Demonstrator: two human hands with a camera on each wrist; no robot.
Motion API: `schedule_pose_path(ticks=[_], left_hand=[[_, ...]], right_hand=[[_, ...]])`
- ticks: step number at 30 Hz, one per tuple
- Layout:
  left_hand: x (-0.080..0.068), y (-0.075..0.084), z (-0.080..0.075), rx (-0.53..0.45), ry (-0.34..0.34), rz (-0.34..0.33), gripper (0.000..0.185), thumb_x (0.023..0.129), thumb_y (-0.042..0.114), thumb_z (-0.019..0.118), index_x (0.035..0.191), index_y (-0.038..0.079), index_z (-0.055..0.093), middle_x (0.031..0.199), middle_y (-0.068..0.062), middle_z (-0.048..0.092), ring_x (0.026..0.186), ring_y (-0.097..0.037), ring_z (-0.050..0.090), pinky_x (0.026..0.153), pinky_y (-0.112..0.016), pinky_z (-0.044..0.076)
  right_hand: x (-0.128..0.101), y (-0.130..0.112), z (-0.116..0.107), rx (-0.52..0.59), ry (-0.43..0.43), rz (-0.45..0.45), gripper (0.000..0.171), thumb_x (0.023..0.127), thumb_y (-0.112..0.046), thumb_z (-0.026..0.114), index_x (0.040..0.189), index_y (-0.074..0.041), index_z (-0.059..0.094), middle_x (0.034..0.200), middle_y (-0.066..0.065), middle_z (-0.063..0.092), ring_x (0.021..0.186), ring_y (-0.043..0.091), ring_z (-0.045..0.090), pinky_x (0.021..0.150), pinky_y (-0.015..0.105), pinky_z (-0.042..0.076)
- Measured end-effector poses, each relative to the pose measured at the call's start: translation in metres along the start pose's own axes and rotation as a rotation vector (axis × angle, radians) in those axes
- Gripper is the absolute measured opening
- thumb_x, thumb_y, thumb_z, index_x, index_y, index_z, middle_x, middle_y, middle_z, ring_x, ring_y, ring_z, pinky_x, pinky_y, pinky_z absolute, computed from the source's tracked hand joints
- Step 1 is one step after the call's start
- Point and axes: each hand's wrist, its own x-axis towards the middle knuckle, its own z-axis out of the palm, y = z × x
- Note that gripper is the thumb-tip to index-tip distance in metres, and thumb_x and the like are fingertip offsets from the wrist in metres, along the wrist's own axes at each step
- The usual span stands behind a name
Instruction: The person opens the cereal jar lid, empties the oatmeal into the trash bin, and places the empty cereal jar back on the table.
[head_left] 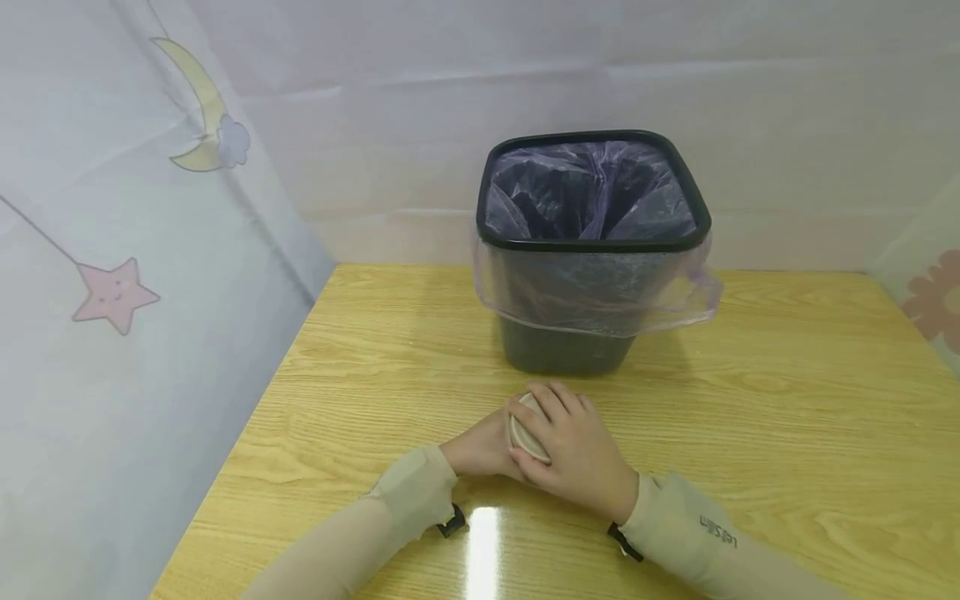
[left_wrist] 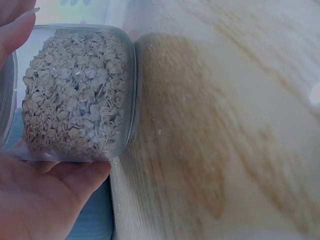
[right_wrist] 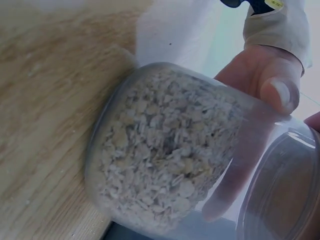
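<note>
A clear jar (left_wrist: 80, 95) about half filled with oat flakes (right_wrist: 155, 155) stands upright on the table under both hands. My left hand (head_left: 483, 446) grips its side, and in the right wrist view the thumb and one finger of that hand (right_wrist: 265, 75) lie against the plastic or glass. Over the top, my right hand (head_left: 581, 450) curls its fingers round a beige round lid (head_left: 531, 429). Part of the lid shows between the fingers in the head view. How tightly the lid sits on the jar is hidden.
Behind the hands stands a dark bin (head_left: 566, 354), lined with a translucent purple bag (head_left: 600, 187). The wooden table (head_left: 360, 350) meets a pale cloth backdrop (head_left: 390, 158) at the rear. A patterned cloth (head_left: 97, 400) hangs along the left side.
</note>
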Motion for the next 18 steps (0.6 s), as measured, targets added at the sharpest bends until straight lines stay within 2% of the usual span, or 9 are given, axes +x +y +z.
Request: schedule_pose_path(ticks=[5, 10, 12, 16, 18], left_hand=[[0.001, 0.000, 0.000, -0.016, -0.013, 0.016, 0.089, 0.079, 0.002, 0.078, 0.151, 0.007, 0.026, 0.150, -0.007, 0.037, 0.126, -0.011, 0.046, 0.104, -0.026, 0.040], [0.001, -0.001, -0.001, 0.014, -0.007, 0.021, 0.089, 0.081, 0.004, 0.077, 0.152, 0.007, 0.024, 0.151, -0.007, 0.036, 0.128, -0.010, 0.045, 0.105, -0.027, 0.038], [0.000, -0.002, -0.001, 0.034, -0.003, 0.028, 0.089, 0.082, 0.006, 0.076, 0.153, 0.008, 0.021, 0.153, -0.007, 0.033, 0.130, -0.011, 0.042, 0.107, -0.027, 0.036], [0.000, -0.004, -0.002, 0.079, -0.007, 0.045, 0.090, 0.082, 0.005, 0.074, 0.154, 0.007, 0.019, 0.155, -0.008, 0.030, 0.134, -0.014, 0.038, 0.110, -0.028, 0.031], [0.000, -0.004, -0.002, 0.101, -0.008, 0.062, 0.090, 0.081, 0.003, 0.074, 0.153, 0.005, 0.020, 0.155, -0.010, 0.030, 0.137, -0.015, 0.036, 0.112, -0.029, 0.028]], right_hand=[[-0.001, 0.000, -0.002, 0.006, -0.028, 0.011, 0.052, 0.098, -0.051, 0.041, 0.120, -0.010, 0.065, 0.119, 0.019, 0.059, 0.106, 0.039, 0.056, 0.076, 0.055, 0.051], [0.001, -0.001, -0.008, 0.027, -0.086, 0.025, 0.053, 0.095, -0.052, 0.051, 0.123, -0.009, 0.064, 0.124, 0.021, 0.057, 0.110, 0.040, 0.053, 0.082, 0.057, 0.050], [0.003, -0.003, -0.010, 0.019, -0.102, 0.037, 0.056, 0.095, -0.054, 0.050, 0.123, -0.008, 0.064, 0.125, 0.022, 0.056, 0.111, 0.041, 0.053, 0.084, 0.059, 0.048], [0.005, -0.009, -0.009, -0.032, -0.089, 0.078, 0.062, 0.097, -0.058, 0.039, 0.119, -0.006, 0.065, 0.126, 0.025, 0.056, 0.111, 0.047, 0.053, 0.089, 0.061, 0.046], [0.005, -0.012, -0.007, -0.063, -0.077, 0.101, 0.062, 0.096, -0.058, 0.041, 0.117, -0.005, 0.066, 0.125, 0.026, 0.057, 0.110, 0.048, 0.053, 0.089, 0.062, 0.046]])
